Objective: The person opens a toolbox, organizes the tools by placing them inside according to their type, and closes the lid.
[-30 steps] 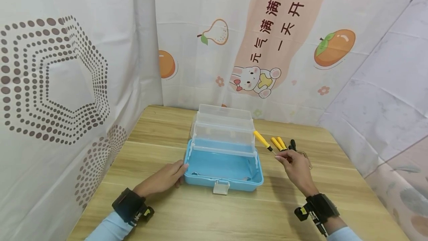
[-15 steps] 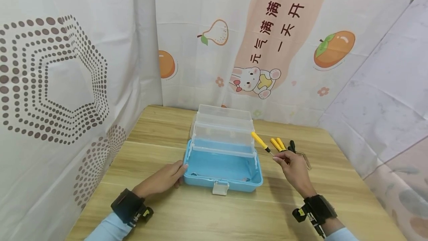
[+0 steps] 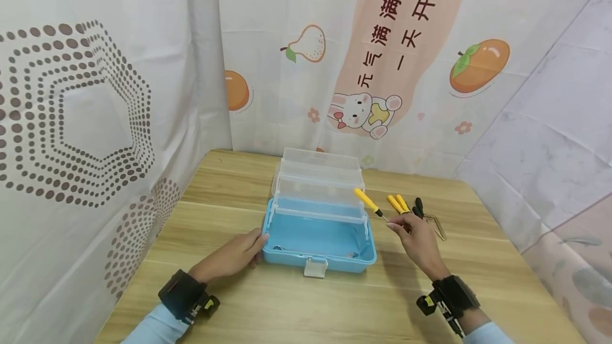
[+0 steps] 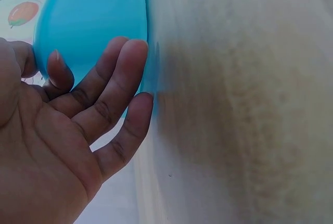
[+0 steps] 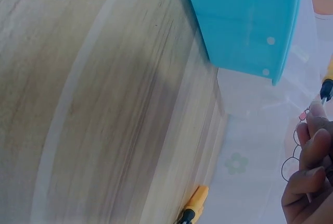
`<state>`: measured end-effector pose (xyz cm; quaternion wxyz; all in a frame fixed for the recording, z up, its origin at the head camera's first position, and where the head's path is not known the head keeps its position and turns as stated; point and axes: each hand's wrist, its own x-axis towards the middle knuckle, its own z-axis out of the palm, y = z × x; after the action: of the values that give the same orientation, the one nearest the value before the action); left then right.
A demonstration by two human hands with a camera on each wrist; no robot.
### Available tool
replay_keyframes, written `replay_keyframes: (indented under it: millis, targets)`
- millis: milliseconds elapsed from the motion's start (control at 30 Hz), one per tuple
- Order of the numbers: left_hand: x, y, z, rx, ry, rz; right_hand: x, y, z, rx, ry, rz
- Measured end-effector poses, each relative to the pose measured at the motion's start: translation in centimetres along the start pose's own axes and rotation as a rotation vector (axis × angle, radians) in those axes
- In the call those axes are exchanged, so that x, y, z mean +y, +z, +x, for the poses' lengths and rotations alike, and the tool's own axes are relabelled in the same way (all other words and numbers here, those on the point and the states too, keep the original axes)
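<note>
A light-blue toolbox (image 3: 315, 263) stands on the table with its clear lid and tray (image 3: 321, 185) raised at the back. At its left front corner my left hand (image 3: 231, 254) holds the wall, thumb over the rim and fingers along the outside. My right hand (image 3: 421, 243) pinches the thin metal shaft of a screwdriver (image 3: 366, 199) right of the box. Its yellow handle points up and left, overlapping the box's right edge in the head view. The shaft's tip is hidden in the fingers. A small metal ring-shaped item (image 3: 278, 248) shows inside the box.
Behind my right hand lie yellow-handled pliers (image 3: 398, 204), a black-handled tool (image 3: 418, 206) and a bent brass-coloured rod (image 3: 437, 227). A latch (image 3: 315, 267) hangs at the box's front. Printed curtains (image 3: 268, 94) enclose the wooden table (image 3: 229, 179).
My right hand has drifted slightly left with the screwdriver, bringing its handle over the box's right edge. The left hand stays at the box corner.
</note>
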<state>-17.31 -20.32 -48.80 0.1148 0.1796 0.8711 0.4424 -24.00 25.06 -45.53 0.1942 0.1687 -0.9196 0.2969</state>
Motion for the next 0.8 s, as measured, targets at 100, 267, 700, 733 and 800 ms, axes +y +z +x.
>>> replay_keyframes:
  millis: [100,267,700,733,800]
  targets:
    - [0.07,-0.08,0.01,0.001,-0.003,-0.002,-0.14,-0.01,0.13,0.001,-0.004,-0.003]
    - [0.1,-0.08,0.09,0.002,-0.001,0.01,-0.34,0.1,0.21,0.004,-0.008,-0.001]
    - [-0.06,0.04,0.18,0.005,0.012,0.015,-0.94,0.75,0.58,0.012,-0.044,-0.003]
    - [-0.08,0.04,0.16,0.006,0.011,0.015,-0.98,0.8,0.61,0.009,-0.043,-0.002]
    - [-0.12,0.03,0.14,0.005,0.013,0.016,-1.02,0.91,0.64,0.004,-0.038,0.0]
